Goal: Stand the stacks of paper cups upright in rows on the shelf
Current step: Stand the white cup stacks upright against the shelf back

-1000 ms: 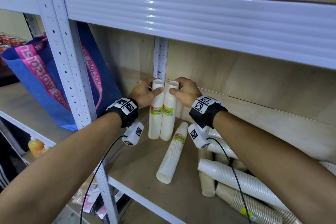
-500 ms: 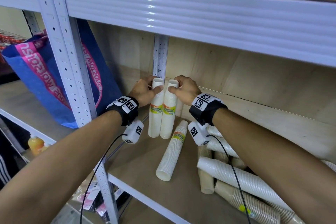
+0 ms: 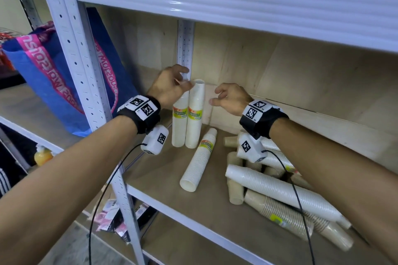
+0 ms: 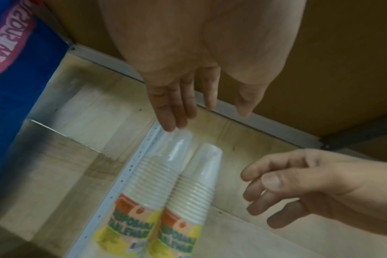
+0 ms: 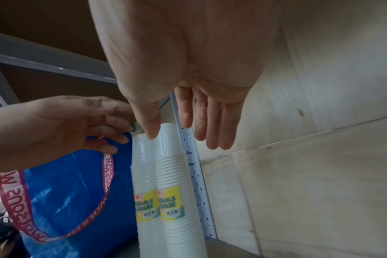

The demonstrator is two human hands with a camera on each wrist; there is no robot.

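We see two wrapped stacks of white paper cups [image 3: 187,116] standing upright, touching side by side, at the back left corner of the shelf [image 3: 163,180] against the perforated post [image 3: 185,45]. Our left hand [image 3: 169,88] hovers at their tops with fingers loosely spread — gripping nothing. Our right hand [image 3: 231,98] hangs just beside them, fingers relaxed, also empty. Another white stack [image 3: 199,160] lies near the upright pair, and a pile of white and brown stacks [image 3: 280,191] lies further right.

Left hand [image 3: 170,88] and right hand [image 3: 231,99] hover apart, fingers loosely spread, gripping nothing.
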